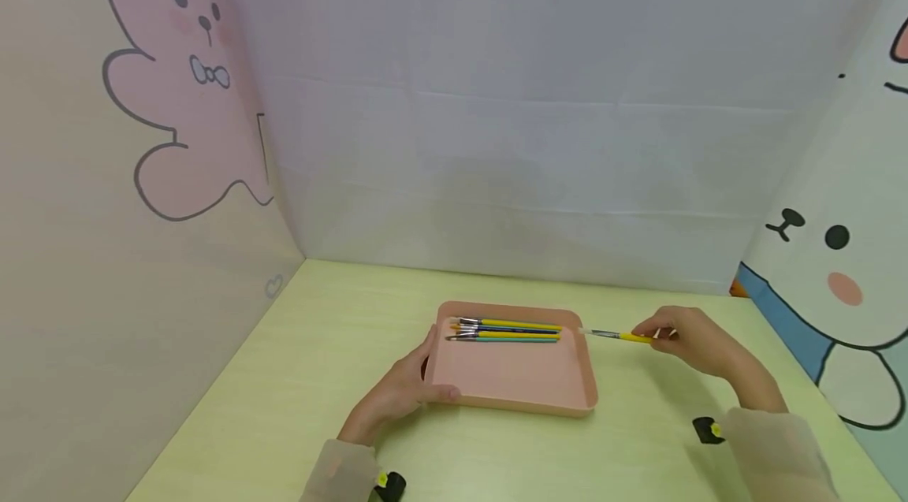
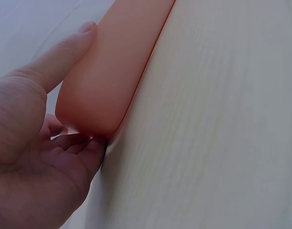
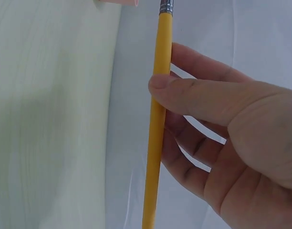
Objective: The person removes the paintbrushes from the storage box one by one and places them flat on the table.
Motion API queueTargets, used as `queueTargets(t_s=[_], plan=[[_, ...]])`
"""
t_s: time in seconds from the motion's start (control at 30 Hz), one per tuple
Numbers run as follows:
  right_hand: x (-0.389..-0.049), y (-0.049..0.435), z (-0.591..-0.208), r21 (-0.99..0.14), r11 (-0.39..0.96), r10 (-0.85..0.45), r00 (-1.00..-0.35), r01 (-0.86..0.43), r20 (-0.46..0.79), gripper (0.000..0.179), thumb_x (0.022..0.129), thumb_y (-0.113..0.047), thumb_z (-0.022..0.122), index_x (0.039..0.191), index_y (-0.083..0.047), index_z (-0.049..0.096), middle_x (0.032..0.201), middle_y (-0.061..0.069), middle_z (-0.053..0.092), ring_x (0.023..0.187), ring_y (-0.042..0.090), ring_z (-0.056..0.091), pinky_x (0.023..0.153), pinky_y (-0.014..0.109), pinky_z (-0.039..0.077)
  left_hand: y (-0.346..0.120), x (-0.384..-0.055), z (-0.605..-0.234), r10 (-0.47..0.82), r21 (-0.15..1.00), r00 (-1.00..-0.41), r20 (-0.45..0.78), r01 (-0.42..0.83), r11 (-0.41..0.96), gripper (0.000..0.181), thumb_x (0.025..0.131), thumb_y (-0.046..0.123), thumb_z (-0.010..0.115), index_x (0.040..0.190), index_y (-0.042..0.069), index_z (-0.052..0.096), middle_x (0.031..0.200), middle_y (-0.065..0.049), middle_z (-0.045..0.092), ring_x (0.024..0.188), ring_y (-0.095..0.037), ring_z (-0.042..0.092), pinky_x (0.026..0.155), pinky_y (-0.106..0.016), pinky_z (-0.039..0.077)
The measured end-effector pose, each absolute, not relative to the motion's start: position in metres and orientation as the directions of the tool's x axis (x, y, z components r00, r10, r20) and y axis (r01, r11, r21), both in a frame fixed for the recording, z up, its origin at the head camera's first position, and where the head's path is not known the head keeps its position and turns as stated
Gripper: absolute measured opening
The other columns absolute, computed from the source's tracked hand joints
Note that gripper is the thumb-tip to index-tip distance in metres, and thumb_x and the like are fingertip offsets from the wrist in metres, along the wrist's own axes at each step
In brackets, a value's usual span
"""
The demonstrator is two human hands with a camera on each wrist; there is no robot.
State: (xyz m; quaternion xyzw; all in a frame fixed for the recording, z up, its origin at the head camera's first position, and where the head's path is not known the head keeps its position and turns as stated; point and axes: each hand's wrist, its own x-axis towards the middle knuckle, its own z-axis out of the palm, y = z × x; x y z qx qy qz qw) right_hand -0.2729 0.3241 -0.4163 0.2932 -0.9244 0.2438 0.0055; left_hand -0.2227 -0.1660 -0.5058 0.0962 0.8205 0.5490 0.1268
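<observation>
A pink tray [image 1: 507, 376] lies on the table, with several paintbrushes [image 1: 507, 331] side by side in its rear half, bristles to the left. The left hand [image 1: 404, 384] grips the tray's front left corner; in the left wrist view the thumb lies along the outer wall [image 2: 108, 71] and the other fingers bend in at the corner. To the right of the tray, the right hand [image 1: 691, 336] pinches a yellow-handled paintbrush [image 3: 158, 109] between thumb and fingers. That brush's pale bristles point left, by the tray's right rim, and its handle end is hidden by the hand in the head view.
The tray stands on a pale yellow-green table [image 1: 284, 407]. A white cloth wall [image 1: 532, 132] rises behind it. Side panels carry cartoon animals, a pink one [image 1: 184, 108] at left and a white one [image 1: 851, 250] at right.
</observation>
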Motion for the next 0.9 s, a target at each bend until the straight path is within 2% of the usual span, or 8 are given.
queueTargets(t_s=[0.33, 0.63, 0.77, 0.9], plan=[[-0.271, 0.333, -0.431, -0.395, 0.76, -0.478, -0.856, -0.516, 0.198, 0.028, 0.09, 0.006, 0.078, 0.113, -0.01, 0.082, 0.099, -0.007, 0.073, 0.081, 0.002, 0.062, 0.072, 0.026, 0.057, -0.165, -0.223, -0.505, 0.288, 0.924, -0.951, -0.111, 0.008, 0.382, 0.129, 0.082, 0.036, 0.094, 0.173, 0.021, 0.004, 0.177, -0.01, 0.016, 0.157, -0.033, 0.027, 0.125, -0.064, 0.021], [-0.274, 0.335, -0.435, -0.324, 0.776, -0.47, -0.839, -0.541, 0.274, 0.03, 0.087, 0.009, 0.079, 0.109, -0.01, 0.083, 0.094, -0.007, 0.072, 0.08, 0.006, 0.063, 0.071, 0.029, 0.056, -0.165, -0.224, -0.505, 0.286, 0.927, -0.951, -0.113, 0.002, 0.374, 0.13, 0.081, 0.037, 0.095, 0.173, 0.023, 0.004, 0.178, -0.009, 0.015, 0.157, -0.033, 0.026, 0.126, -0.063, 0.02], [-0.276, 0.334, -0.439, -0.324, 0.766, -0.477, -0.828, -0.556, 0.294, 0.029, 0.087, 0.01, 0.079, 0.108, -0.009, 0.083, 0.093, -0.006, 0.072, 0.08, 0.008, 0.064, 0.07, 0.029, 0.057, -0.166, -0.224, -0.506, 0.276, 0.927, -0.954, -0.12, -0.008, 0.376, 0.131, 0.08, 0.038, 0.095, 0.173, 0.024, 0.004, 0.178, -0.007, 0.015, 0.158, -0.033, 0.024, 0.126, -0.063, 0.02], [-0.275, 0.338, -0.446, -0.338, 0.777, -0.454, -0.844, -0.531, 0.285, 0.029, 0.087, 0.01, 0.079, 0.108, -0.009, 0.084, 0.092, -0.006, 0.072, 0.08, 0.008, 0.064, 0.07, 0.03, 0.056, -0.166, -0.225, -0.507, 0.287, 0.929, -0.95, -0.124, -0.009, 0.371, 0.13, 0.081, 0.037, 0.095, 0.173, 0.023, 0.004, 0.178, -0.006, 0.014, 0.159, -0.033, 0.023, 0.126, -0.063, 0.02]])
